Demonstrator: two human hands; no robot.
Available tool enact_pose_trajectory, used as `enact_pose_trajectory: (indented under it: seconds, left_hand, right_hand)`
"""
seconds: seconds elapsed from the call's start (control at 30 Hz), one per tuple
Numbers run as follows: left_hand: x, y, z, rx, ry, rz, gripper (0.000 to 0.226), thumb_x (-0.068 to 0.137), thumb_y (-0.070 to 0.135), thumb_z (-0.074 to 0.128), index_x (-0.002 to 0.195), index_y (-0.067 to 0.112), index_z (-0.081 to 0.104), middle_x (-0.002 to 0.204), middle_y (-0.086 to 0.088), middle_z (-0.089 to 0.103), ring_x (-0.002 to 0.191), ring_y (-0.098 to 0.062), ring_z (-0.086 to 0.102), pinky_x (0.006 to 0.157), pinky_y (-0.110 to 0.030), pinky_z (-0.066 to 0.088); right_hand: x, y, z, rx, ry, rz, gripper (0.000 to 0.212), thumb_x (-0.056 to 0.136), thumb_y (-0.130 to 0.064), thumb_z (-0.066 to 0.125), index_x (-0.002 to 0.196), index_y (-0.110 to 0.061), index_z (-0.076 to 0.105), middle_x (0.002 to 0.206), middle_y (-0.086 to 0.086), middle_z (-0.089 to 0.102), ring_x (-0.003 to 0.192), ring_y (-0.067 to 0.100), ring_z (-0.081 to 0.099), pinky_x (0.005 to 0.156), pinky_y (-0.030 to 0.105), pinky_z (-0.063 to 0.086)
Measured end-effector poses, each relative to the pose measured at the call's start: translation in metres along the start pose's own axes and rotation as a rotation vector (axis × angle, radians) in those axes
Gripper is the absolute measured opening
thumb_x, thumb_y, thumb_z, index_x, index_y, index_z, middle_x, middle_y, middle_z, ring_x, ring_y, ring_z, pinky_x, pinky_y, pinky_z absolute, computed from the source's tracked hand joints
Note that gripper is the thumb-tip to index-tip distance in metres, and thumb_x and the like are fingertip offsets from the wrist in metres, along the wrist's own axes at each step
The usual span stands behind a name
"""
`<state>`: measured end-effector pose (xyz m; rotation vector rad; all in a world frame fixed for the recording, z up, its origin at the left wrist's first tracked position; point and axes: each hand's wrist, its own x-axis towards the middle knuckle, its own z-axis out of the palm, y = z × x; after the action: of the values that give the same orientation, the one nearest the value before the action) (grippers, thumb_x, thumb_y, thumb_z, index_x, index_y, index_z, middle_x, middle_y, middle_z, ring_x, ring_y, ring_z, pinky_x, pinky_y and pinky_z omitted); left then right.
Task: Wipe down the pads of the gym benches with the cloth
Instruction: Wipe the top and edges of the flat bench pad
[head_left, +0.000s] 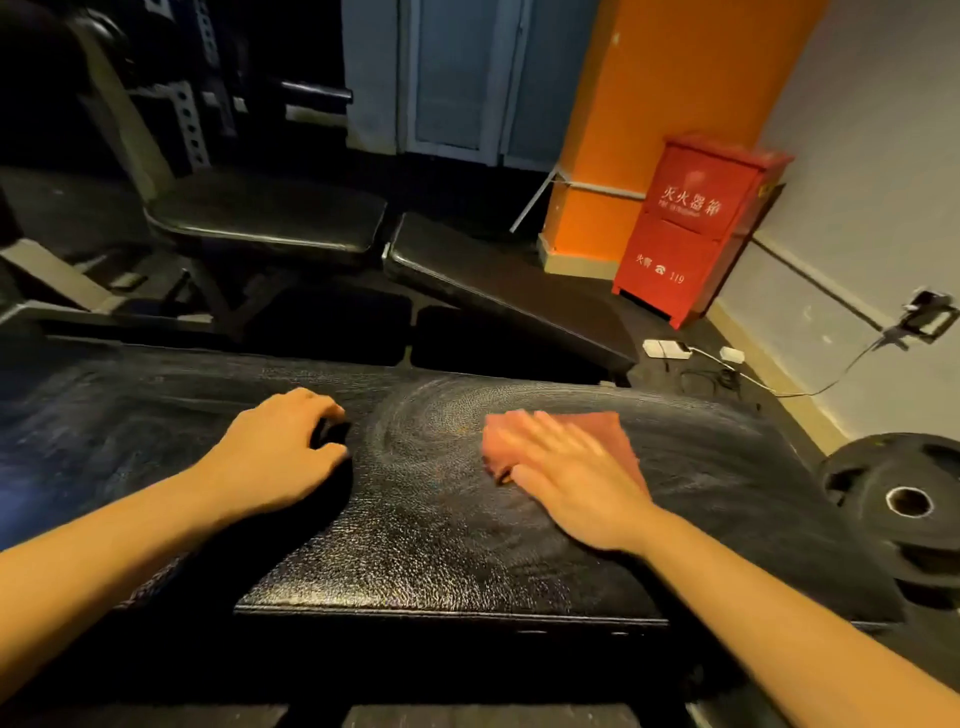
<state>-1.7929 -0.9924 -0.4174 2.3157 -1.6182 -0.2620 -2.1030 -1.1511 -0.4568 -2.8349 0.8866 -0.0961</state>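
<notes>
Two hands were on pad (415, 519). Left hand (280, 452) lay at its left edge, fingers curled; grip could not be told. Right hand (571, 478) pressed flat, fingers straight, on cloth (613, 431) mid-pad, toward far edge.

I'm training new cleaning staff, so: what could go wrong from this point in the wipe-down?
1. The right hand lies flat on the cloth without gripping it, so it may bunch or slip out mid-stroke.
2. The weight plate sits close by the pad's right end; a wide stroke might bang knuckles on it.
3. The left hand's curled fingers sit at a dark gap in the pad, perhaps a pinch spot.
</notes>
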Motion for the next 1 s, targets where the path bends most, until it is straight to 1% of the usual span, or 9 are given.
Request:
enact_pose_trajectory:
  seconds: [0.1,0.17,0.33,0.47,0.53,0.63,0.73,0.9,1.0]
  left_hand:
    - [-0.011,0.000,0.003,0.091,-0.045,0.094,0.067,0.085,0.063,0.068,0.140,0.026,0.057,0.143,0.008,0.053,0.130,-0.017,0.051,0.108,-0.035,0.040]
    - [-0.015,-0.004,0.000,0.118,-0.052,0.102,0.069,0.085,0.063,0.067,0.142,0.027,0.054,0.144,0.008,0.052,0.131,-0.017,0.050,0.108,-0.035,0.040]
    - [-0.016,-0.016,-0.013,0.006,0.043,-0.012,0.022,0.095,0.028,0.058,0.115,0.024,0.063,0.120,-0.001,0.065,0.112,-0.029,0.060,0.095,-0.046,0.048]
    - [-0.007,-0.018,-0.014,-0.078,-0.008,-0.039,0.035,0.094,0.030,0.066,0.128,0.021,0.066,0.130,-0.003,0.064,0.120,-0.027,0.059,0.104,-0.046,0.046]
    - [-0.009,-0.010,-0.008,-0.029,-0.044,0.041,0.048,0.090,0.053,0.067,0.129,0.024,0.066,0.131,0.002,0.062,0.120,-0.023,0.057,0.103,-0.043,0.046]
    - [-0.019,0.003,0.001,0.059,-0.094,0.181,0.070,0.083,0.072,0.063,0.138,0.029,0.059,0.142,0.007,0.054,0.131,-0.018,0.049,0.106,-0.039,0.040]
    - [-0.026,0.010,0.004,0.077,-0.110,0.242,0.071,0.083,0.070,0.066,0.141,0.030,0.055,0.145,0.009,0.051,0.132,-0.017,0.047,0.106,-0.038,0.039]
    - [-0.025,0.012,0.002,0.094,-0.111,0.188,0.048,0.091,0.029,0.065,0.138,0.031,0.057,0.137,0.004,0.058,0.125,-0.022,0.054,0.102,-0.041,0.044]
    - [-0.024,0.012,0.001,0.090,-0.150,0.153,0.049,0.091,0.040,0.067,0.138,0.033,0.056,0.136,0.006,0.057,0.124,-0.022,0.054,0.099,-0.041,0.044]
  right_hand:
    - [0.016,0.071,-0.028,-0.056,0.063,0.497,0.052,0.107,-0.051,0.017,0.158,-0.045,0.018,0.170,-0.004,0.013,0.156,0.021,0.013,0.124,0.049,0.016]
    - [0.053,0.051,-0.028,-0.082,0.092,0.590,0.050,0.106,-0.047,0.019,0.155,-0.039,0.029,0.166,0.002,0.024,0.149,0.029,0.025,0.119,0.052,0.023]
    - [0.099,-0.109,0.006,-0.002,0.109,-0.031,0.038,0.105,-0.040,0.029,0.141,-0.049,0.039,0.160,-0.001,0.032,0.148,0.031,0.028,0.119,0.053,0.021]
    - [-0.003,-0.117,0.027,0.059,-0.041,-0.322,0.052,0.106,-0.057,0.017,0.157,-0.048,0.019,0.170,-0.013,0.008,0.157,0.008,-0.003,0.124,0.032,-0.011]
    - [-0.036,-0.060,0.011,0.029,-0.024,-0.161,0.053,0.105,-0.061,0.013,0.157,-0.054,0.008,0.170,-0.017,0.000,0.156,0.004,-0.007,0.126,0.032,-0.008]
    - [-0.051,0.014,-0.023,-0.043,-0.009,0.422,0.052,0.108,-0.051,0.018,0.159,-0.048,0.008,0.171,-0.008,0.002,0.158,0.015,0.001,0.127,0.043,0.006]
    - [-0.029,-0.015,-0.019,-0.036,0.078,0.659,0.054,0.109,-0.048,0.019,0.162,-0.036,0.015,0.172,0.002,0.008,0.158,0.025,0.005,0.126,0.049,0.007]
    - [-0.028,-0.154,0.036,0.000,0.067,-0.017,0.054,0.105,-0.051,0.019,0.157,-0.036,0.025,0.170,0.001,0.018,0.158,0.022,0.006,0.127,0.045,0.001]
    - [-0.084,-0.114,0.029,-0.024,0.071,-0.119,0.051,0.107,-0.049,0.021,0.158,-0.040,0.025,0.170,-0.007,0.017,0.157,0.013,0.006,0.127,0.034,-0.002]
